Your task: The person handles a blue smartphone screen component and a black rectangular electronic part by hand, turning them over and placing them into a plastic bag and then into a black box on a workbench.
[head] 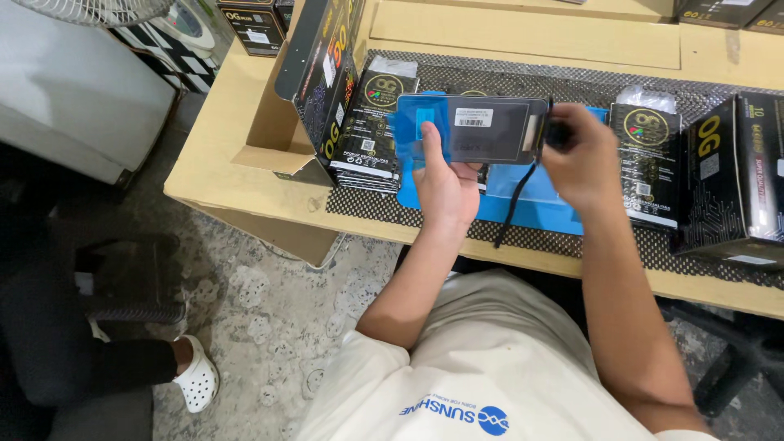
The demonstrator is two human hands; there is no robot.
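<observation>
Holding the flat dark rectangular panel with a blue film backing [469, 129] up above the surface, the left hand [445, 186] grips its lower edge, thumb on the near face and fingers behind it. The right hand [581, 159] is closed at the panel's right end, its fingers pinching a small black piece [558, 133] there, from which a thin black cable [516, 204] hangs down; the hand is blurred, so the exact pinch is hard to read. To do this well, I judge the left hand should keep the panel level and steady by its edges while the right works squarely at the end, without bending the panel or tugging the cable.

A small white rectangular label with dark print [473, 118] sits near the top middle of the panel's face. Beneath the hands lies a blue mat [539, 208] on a black patterned mesh liner [457, 224], spread over the light wooden surface [245, 175]. Left of the panel stands a stack of flat black packets with gold round emblems [374, 122], beside a tilted black and gold carton [322, 65]. At the right sit another black packet with a gold ring emblem [647, 163] and 1 tall black box with gold lettering [735, 180].
</observation>
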